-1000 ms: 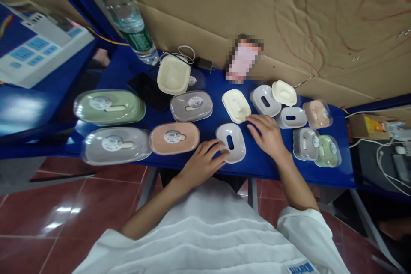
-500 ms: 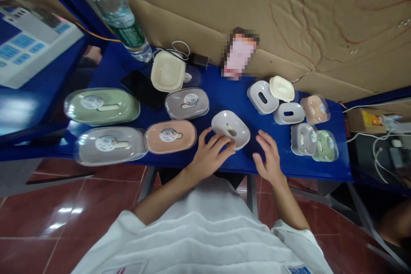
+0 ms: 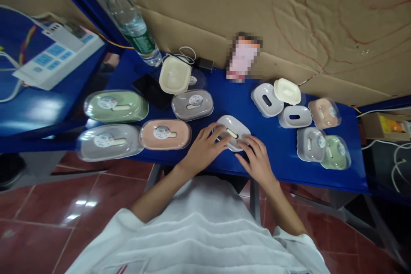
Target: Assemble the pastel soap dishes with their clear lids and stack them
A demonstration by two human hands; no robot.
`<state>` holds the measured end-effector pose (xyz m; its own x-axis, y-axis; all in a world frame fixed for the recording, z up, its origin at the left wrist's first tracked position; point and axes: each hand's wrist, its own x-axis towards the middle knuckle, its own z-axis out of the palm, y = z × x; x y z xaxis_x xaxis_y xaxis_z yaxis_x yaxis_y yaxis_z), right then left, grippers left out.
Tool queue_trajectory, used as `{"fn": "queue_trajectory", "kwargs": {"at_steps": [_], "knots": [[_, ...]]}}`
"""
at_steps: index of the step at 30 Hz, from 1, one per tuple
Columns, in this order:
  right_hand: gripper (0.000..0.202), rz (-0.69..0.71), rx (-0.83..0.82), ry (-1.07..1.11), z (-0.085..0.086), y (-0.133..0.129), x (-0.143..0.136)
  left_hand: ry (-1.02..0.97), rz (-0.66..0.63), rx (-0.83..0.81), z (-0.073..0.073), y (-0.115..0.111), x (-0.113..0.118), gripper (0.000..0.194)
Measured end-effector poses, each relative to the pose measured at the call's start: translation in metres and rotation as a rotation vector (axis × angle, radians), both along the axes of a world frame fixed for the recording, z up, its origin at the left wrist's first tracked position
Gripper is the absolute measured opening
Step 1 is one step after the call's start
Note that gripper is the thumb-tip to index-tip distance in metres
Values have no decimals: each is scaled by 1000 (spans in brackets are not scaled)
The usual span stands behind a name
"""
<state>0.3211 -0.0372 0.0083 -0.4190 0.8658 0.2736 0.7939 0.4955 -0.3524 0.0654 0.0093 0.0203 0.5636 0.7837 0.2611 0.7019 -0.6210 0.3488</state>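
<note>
A light grey oval dish (image 3: 236, 125) with a slot and a cream piece in its middle lies on the blue table near the front edge. My left hand (image 3: 207, 147) is at its left side, fingers apart and reaching over the rim. At the right front rim is my right hand (image 3: 257, 159), its fingers spread and touching the dish. Left of my hands sits a peach box with a clear lid (image 3: 165, 135), and behind it a grey lidded box (image 3: 192, 105).
Green (image 3: 115, 106) and grey (image 3: 109, 142) lidded boxes stand at the left. Several small containers, one a grey box (image 3: 311, 143), cluster at the right. Behind are a cream bowl (image 3: 175, 75), a water bottle (image 3: 138, 36) and a phone (image 3: 243, 59).
My right hand has moved left onto the dish's rim. My left hand remains at the dish's left side. The camera view has shifted slightly, and the peach box sits closer to the grey one.
</note>
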Motion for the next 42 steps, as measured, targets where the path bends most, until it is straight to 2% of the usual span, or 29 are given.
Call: {"fn": "queue_trajectory", "kwargs": {"at_steps": [3, 6, 13, 20, 29, 38, 40, 42], "knots": [[48, -5, 13, -54, 2, 3, 2, -40, 35, 13, -10, -8, 2, 36], [48, 6, 22, -90, 1, 1, 1, -55, 48, 45, -18, -14, -1, 40], [54, 38, 37, -10, -5, -6, -1, -68, 5, 95, -25, -23, -18, 55], [51, 35, -4, 11, 1, -2, -8, -108, 15, 191, -35, -21, -22, 45], [55, -33, 22, 43, -8, -11, -25, -62, 37, 203, -31, -23, -19, 27], [64, -109, 76, 54, -20, -12, -24, -39, 38, 107, -22, -21, -17, 34], [67, -135, 90, 78, -18, -9, -23, -44, 33, 85, -22, -21, -17, 33], [66, -75, 94, 101, -9, 4, -26, -48, 32, 66, -22, -21, -17, 33]]}}
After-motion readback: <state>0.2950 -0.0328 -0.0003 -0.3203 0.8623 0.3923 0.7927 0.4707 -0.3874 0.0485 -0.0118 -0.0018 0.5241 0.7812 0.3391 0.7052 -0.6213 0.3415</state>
